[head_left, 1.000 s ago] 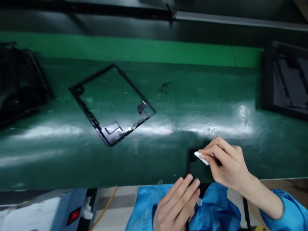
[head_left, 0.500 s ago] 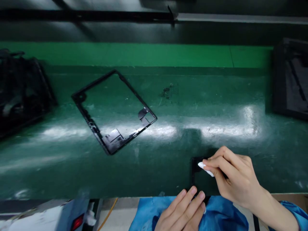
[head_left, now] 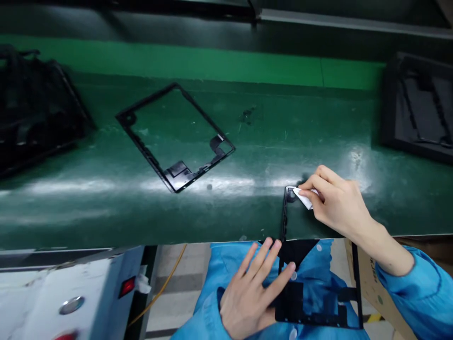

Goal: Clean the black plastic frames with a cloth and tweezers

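A black rectangular frame (head_left: 285, 218) lies partly on the near edge of the green belt (head_left: 247, 208) and partly over my lap. My left hand (head_left: 249, 290) rests on its left side, fingers stretched out and pressed against the frame. My right hand (head_left: 336, 200) pinches a small white cloth (head_left: 305, 197) against the frame's far left corner. A second black frame (head_left: 177, 134) lies flat and tilted on the belt further left, apart from both hands.
Dark stacked parts (head_left: 31, 118) sit at the far left of the belt, and a black tray (head_left: 417, 108) at the far right. A white machine box with a red switch (head_left: 128, 286) stands lower left. A cardboard box (head_left: 375, 278) is beside my right arm.
The view has tilted down, showing more of the held frame over my lap. My right hand still holds the cloth at the frame's corner; my left hand stays on the frame's left side.
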The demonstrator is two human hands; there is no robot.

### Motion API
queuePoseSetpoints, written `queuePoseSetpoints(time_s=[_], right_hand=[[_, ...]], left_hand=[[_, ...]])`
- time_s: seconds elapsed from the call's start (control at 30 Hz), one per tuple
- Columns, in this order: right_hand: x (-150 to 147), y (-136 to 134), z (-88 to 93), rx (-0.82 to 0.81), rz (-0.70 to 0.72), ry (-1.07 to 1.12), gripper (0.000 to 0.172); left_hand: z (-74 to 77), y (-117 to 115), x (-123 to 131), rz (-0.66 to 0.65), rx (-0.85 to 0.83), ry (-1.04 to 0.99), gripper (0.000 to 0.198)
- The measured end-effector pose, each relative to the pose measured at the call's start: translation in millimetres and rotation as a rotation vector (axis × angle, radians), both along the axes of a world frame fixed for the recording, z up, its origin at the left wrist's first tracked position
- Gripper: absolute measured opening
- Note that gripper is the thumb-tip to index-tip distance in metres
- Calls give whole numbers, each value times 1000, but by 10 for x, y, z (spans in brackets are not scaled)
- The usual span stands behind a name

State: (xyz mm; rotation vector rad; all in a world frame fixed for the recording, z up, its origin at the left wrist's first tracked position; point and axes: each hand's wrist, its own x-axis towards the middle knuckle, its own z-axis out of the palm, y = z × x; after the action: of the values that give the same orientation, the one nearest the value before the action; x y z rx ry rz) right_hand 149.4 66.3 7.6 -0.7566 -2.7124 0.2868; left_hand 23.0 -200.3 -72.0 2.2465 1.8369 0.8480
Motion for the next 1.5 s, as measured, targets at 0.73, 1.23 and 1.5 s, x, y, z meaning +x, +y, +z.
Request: queuePoseSetpoints(time_s=[0.73,1.23,1.5], right_hand=[[-93,-28,128,97,-41,-142,28],[18,-308,96,113,115,-115,26],[139,-586,82,10,249,-93,29]], left_hand=[[233,152,-80,2,-14,67,93],[181,150,-132,-66,-32,70,90],[248,160,-84,-45,-57,96,73]])
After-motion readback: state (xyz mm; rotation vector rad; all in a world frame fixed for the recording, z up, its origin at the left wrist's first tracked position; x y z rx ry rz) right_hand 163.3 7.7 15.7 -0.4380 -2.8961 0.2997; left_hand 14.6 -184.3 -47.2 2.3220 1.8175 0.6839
